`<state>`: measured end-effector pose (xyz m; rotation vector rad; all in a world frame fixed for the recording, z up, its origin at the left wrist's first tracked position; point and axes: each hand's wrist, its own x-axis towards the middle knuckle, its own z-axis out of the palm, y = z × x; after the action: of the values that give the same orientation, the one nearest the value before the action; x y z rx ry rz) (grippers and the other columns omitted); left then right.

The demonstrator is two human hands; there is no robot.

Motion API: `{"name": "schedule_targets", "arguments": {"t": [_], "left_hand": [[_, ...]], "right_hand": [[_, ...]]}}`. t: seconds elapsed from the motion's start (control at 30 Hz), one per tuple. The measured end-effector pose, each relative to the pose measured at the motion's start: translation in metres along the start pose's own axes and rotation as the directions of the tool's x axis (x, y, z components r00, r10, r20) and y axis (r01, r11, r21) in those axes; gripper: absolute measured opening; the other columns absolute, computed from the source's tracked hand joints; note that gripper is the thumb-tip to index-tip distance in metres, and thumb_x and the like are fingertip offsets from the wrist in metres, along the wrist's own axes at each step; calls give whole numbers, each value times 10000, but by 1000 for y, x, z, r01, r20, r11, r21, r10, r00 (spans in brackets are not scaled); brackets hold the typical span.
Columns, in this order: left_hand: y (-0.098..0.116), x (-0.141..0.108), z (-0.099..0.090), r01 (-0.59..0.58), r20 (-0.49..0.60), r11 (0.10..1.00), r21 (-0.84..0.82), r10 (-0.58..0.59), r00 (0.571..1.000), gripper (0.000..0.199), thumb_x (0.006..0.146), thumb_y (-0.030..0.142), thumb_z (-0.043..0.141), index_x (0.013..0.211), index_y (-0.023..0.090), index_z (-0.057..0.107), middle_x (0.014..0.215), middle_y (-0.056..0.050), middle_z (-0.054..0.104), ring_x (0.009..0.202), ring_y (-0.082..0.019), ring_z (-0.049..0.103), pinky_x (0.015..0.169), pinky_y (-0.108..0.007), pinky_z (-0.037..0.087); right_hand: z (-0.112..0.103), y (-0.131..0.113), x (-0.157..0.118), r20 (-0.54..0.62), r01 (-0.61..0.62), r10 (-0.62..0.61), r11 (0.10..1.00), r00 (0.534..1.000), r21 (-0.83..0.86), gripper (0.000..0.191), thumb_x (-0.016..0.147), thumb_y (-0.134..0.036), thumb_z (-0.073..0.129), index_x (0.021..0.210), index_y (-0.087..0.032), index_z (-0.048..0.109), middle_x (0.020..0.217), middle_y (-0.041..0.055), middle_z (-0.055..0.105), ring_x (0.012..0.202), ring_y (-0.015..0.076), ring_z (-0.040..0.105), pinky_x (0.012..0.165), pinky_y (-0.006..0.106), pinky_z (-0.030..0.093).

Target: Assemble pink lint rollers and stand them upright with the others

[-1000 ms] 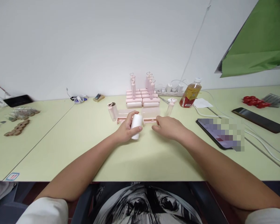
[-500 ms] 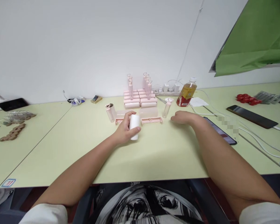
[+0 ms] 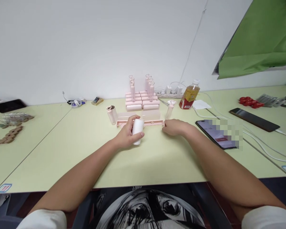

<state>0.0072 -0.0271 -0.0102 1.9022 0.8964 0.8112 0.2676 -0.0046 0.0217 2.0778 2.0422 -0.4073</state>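
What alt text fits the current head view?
The left hand holds a white roll at a pale green table; the right hand is at the right end of a pink tray. Pink rollers are behind, a bottle to their right.

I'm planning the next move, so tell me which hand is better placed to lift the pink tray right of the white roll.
Probably the right hand: it is at the right end of the pink tray, though contact is unclear. The left hand grips the white roll.
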Motion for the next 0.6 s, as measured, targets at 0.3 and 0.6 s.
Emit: {"name": "schedule_targets", "arguments": {"t": [0.3, 0.6], "left_hand": [[-3, 1, 0, 11, 3, 999, -42, -11, 1000, 716, 818, 438, 658, 1393, 302, 254, 1002, -26, 537, 794, -161, 540, 679, -287, 472], [-3, 2, 0, 20, -58, 997, -74, -25, 998, 715, 807, 450, 670, 1384, 297, 274, 946, -8, 531, 737, -143, 525, 634, -264, 457]], "right_hand": [[-11, -3, -9, -185, 15, -6, 999, 983, 51, 249, 858, -316, 461, 950, -170, 640, 1029, 182, 687, 945, 340, 635, 711, 404, 457], [6, -8, 2, -179, 215, -197, 973, 964, 86, 372, 757, -339, 618, 1105, -209, 603, 1040, 101, 686, 873, 251, 616, 622, 284, 367]]}}
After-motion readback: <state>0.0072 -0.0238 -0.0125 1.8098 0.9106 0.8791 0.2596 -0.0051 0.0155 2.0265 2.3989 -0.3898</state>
